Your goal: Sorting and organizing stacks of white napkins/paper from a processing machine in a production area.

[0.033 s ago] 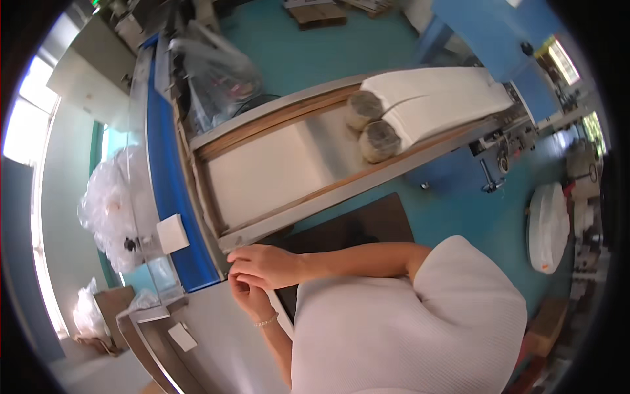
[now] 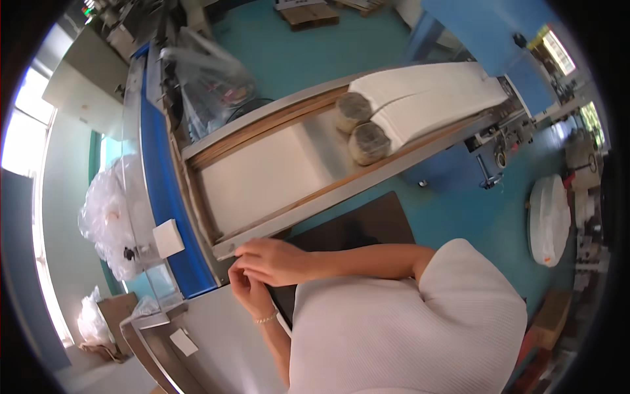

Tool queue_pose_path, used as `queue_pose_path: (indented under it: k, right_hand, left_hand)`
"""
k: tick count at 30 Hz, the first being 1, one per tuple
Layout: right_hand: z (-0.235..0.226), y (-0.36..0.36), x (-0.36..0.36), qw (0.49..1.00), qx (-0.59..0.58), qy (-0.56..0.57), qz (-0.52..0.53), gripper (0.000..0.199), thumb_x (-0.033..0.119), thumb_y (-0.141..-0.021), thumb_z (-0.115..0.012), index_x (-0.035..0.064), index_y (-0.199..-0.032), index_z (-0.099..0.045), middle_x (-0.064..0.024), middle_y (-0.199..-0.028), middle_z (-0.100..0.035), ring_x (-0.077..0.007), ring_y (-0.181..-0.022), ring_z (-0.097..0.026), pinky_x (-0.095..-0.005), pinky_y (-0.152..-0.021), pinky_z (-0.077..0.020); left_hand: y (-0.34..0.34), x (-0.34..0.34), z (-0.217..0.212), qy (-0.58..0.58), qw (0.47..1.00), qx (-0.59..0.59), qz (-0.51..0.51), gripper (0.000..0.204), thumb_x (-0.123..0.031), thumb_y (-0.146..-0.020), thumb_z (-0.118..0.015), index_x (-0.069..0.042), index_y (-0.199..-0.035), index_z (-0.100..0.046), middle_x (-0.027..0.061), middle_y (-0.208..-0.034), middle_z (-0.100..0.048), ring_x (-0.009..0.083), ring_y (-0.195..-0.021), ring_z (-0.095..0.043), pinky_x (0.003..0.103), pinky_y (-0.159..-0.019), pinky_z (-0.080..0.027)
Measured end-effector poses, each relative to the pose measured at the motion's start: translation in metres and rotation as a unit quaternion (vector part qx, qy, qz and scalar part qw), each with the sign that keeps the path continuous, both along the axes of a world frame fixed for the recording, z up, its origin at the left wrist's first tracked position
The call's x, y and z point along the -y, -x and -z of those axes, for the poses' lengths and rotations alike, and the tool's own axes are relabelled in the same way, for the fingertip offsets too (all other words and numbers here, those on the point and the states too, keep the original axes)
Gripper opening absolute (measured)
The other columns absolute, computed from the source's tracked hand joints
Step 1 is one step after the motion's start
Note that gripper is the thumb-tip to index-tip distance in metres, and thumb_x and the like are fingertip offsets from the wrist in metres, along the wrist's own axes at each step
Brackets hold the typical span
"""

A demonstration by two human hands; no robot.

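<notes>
My right hand [image 2: 274, 262] reaches across my front, its bent fingers lying over the fingertips of my left hand [image 2: 251, 293]. The left hand, with a beaded bracelet [image 2: 267, 319] at its wrist, comes up from below with curled fingers. Both hands look closed against each other, and anything between them is hidden. Just beyond them is the near corner of a long metal-edged trough [image 2: 226, 249]. In it lie pale sheets [image 2: 256, 172], two round, tape-wrapped weights [image 2: 369, 143] and a long row of stacked white sheets [image 2: 433, 98].
A blue conveyor belt [image 2: 163, 177] runs along the left, with a small white pad [image 2: 168, 238] at its edge. Clear plastic bags [image 2: 111, 217] hang past it. A grey metal surface [image 2: 226, 341] is at lower left. Blue machinery [image 2: 469, 33] stands at far right.
The whole view has shifted slightly, so the trough sits a little further left. My hands stay together in nearly the same pose, with the fingers moved only slightly.
</notes>
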State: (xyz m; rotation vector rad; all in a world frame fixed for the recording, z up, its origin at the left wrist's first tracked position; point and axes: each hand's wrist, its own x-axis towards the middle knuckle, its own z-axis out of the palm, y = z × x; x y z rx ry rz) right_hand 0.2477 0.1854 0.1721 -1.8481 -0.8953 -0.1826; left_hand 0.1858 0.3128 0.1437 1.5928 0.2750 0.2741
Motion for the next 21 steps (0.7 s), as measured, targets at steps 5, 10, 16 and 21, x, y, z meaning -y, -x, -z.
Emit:
queue_pose_path:
  k: [5, 10, 16, 21]
  right_hand:
    - [-0.027, -0.025, 0.2, 0.909, 0.095, 0.133, 0.383, 0.013, 0.01, -0.081, -0.067, 0.0084, -0.094, -0.064, -0.0146, -0.12, -0.054, -0.0364, -0.113, -0.05, -0.0461, -0.091, -0.0405]
    - [-0.011, -0.028, 0.304, 0.866, 0.059, 0.222, 0.445, 0.024, 0.014, -0.077, -0.07, 0.0088, -0.099, -0.064, -0.0149, -0.133, -0.046, -0.0358, -0.128, -0.04, -0.0513, -0.099, -0.031]
    - [-0.001, -0.026, 0.315, 0.895, 0.041, 0.168, 0.412, 0.031, 0.013, -0.077, -0.07, 0.008, -0.106, -0.062, -0.0153, -0.139, -0.042, -0.0331, -0.131, -0.038, -0.0487, -0.101, -0.0296]
    - [0.005, -0.033, 0.316, 0.912, 0.033, 0.128, 0.388, 0.026, 0.017, -0.081, -0.066, 0.0099, -0.104, -0.059, -0.0171, -0.137, -0.045, -0.0335, -0.131, -0.04, -0.0497, -0.099, -0.031]
  left_hand:
    - [-0.073, 0.158, -0.035, -0.221, 0.955, 0.04, 0.191, 0.032, -0.009, -0.089, -0.065, -0.001, -0.119, -0.056, 0.0162, -0.115, -0.059, 0.0263, -0.099, -0.06, 0.034, -0.08, -0.051]
    - [-0.116, 0.275, -0.023, -0.305, 0.9, 0.152, 0.271, 0.066, -0.011, -0.075, -0.077, -0.005, -0.134, -0.046, 0.0279, -0.131, -0.045, 0.0428, -0.124, -0.043, 0.044, -0.1, -0.042]
    - [-0.136, 0.276, -0.041, -0.347, 0.906, 0.074, 0.23, 0.06, -0.013, -0.068, -0.081, -0.009, -0.121, -0.055, 0.0121, -0.113, -0.056, 0.0312, -0.105, -0.057, 0.039, -0.073, -0.053]
    - [-0.144, 0.267, -0.028, -0.381, 0.915, 0.078, 0.104, 0.06, -0.018, -0.068, -0.083, -0.008, -0.121, -0.056, 0.0104, -0.113, -0.058, 0.0257, -0.102, -0.059, 0.031, -0.068, -0.052]
